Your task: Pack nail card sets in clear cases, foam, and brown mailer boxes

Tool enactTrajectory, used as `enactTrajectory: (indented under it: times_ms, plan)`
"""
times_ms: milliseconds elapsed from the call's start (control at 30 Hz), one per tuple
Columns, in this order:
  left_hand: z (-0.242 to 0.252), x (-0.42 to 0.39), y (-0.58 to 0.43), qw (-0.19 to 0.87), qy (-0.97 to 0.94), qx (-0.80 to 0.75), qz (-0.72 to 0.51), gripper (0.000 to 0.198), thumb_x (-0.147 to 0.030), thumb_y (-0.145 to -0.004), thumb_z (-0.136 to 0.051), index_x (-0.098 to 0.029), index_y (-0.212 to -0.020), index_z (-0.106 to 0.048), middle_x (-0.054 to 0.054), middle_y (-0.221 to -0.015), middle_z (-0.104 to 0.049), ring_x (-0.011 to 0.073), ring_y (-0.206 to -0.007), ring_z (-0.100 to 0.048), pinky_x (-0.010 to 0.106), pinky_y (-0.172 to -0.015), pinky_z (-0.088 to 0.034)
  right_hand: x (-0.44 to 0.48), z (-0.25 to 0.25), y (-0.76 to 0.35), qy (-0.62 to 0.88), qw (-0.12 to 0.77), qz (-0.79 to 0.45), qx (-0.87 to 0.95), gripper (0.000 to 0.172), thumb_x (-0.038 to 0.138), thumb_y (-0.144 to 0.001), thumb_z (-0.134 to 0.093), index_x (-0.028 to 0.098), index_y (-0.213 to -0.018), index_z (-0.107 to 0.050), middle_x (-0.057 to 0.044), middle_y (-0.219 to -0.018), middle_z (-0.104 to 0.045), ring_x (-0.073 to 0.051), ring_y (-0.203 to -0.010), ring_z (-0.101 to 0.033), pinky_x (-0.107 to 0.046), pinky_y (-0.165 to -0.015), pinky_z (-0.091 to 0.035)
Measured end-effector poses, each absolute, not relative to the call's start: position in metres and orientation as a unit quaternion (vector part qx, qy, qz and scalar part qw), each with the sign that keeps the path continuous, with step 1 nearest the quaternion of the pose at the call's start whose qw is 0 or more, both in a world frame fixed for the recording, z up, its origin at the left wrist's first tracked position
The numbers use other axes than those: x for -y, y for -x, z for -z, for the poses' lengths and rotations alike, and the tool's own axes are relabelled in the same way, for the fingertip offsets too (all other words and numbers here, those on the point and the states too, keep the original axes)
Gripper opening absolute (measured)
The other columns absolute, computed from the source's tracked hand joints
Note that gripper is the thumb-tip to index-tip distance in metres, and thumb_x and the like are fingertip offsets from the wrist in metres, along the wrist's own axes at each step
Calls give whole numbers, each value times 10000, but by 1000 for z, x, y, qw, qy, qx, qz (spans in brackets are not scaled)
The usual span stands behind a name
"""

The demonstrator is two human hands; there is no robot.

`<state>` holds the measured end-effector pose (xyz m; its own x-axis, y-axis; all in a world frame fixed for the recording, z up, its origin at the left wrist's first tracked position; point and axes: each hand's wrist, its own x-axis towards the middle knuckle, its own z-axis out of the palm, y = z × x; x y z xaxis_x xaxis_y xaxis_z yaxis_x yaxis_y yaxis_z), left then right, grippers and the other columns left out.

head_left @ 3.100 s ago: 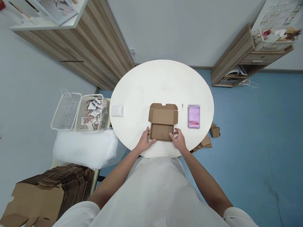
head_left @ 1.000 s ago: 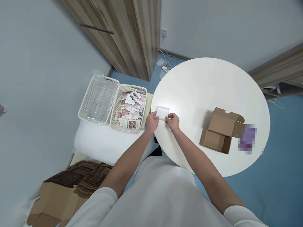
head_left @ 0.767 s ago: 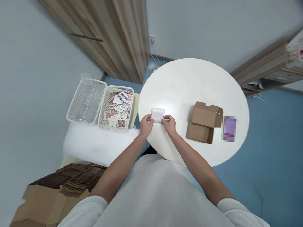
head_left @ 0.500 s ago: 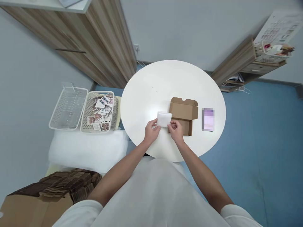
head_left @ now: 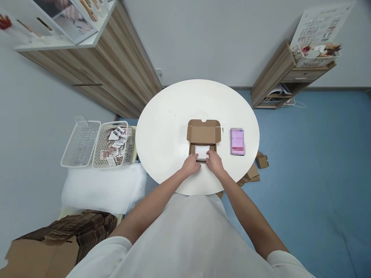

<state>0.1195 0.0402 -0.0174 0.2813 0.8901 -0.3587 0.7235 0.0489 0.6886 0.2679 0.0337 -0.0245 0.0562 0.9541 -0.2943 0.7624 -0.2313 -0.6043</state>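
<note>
An open brown cardboard mailer box (head_left: 203, 135) sits in front of me on the white round table (head_left: 185, 104), its lid raised on the far side. Inside its tray lies a white packet (head_left: 202, 151) that looks wrapped in foam sheet; what it contains is hidden. My left hand (head_left: 191, 165) is closed at the packet's front left corner, over the box's near edge. Gripping the front right corner is my right hand (head_left: 215, 162), with fingertips on the white wrap.
Right of the box lies a blurred pink-purple item (head_left: 237, 141). Several cardboard pieces (head_left: 251, 174) are on the floor beyond the table edge. To the left stand a basket of cards (head_left: 97, 152), a clear-looking basket (head_left: 75, 144), white foam sheets (head_left: 101, 189) and stacked flat boxes (head_left: 84, 227).
The white packet has gone from above the table, left of the box, down into the box tray. The box now sits centred between my hands. My view has shifted.
</note>
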Motion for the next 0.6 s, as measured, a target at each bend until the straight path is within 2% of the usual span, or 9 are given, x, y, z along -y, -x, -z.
enactTrajectory:
  times_ms: [167, 267, 400, 467, 600]
  plan:
    - [13, -45, -129, 347, -742, -573, -14, 215, -142, -640, -533, -159, -847, -593, 131, -884, -594, 303, -913, -552, 398, -763, -423, -35, 30, -265, 697, 82, -338, 628, 233, 53, -695, -479, 159, -893, -541, -120, -872, -578, -231, -777, -563, -317, -653, -383]
    - [11, -44, -131, 315, -760, -568, -5, 176, -135, -648, -524, -164, -808, -591, 122, -856, -580, 290, -880, -552, 396, -745, -431, -31, 30, -267, 681, 89, -323, 652, 195, 79, -711, -481, 156, -875, -553, -127, -903, -577, -226, -806, -562, -316, -670, -394]
    - [8, -45, -120, 307, -756, -571, -92, 295, -157, -673, -515, -163, -961, -575, 135, -1028, -546, 288, -981, -508, 405, -829, -415, -29, 25, -283, 659, 194, -311, 657, 211, 178, -754, -465, 180, -943, -560, -102, -1020, -563, -206, -904, -540, -319, -746, -414]
    - [7, -52, -109, 316, -727, -588, -163, 354, -201, -706, -515, -171, -1058, -541, 130, -1103, -523, 276, -1036, -483, 400, -885, -390, -33, 23, -299, 670, 264, -316, 618, 240, 266, -775, -457, 187, -977, -558, -87, -1012, -574, -191, -867, -543, -322, -740, -426]
    - [9, -83, -84, 381, -581, -667, -268, 466, -435, -755, -509, -164, -1134, -497, 135, -1160, -511, 240, -983, -528, 384, -840, -424, -56, 25, -334, 733, 368, -361, 443, 457, 506, -726, -493, 170, -1031, -548, -95, -1043, -585, -164, -744, -539, -318, -671, -445]
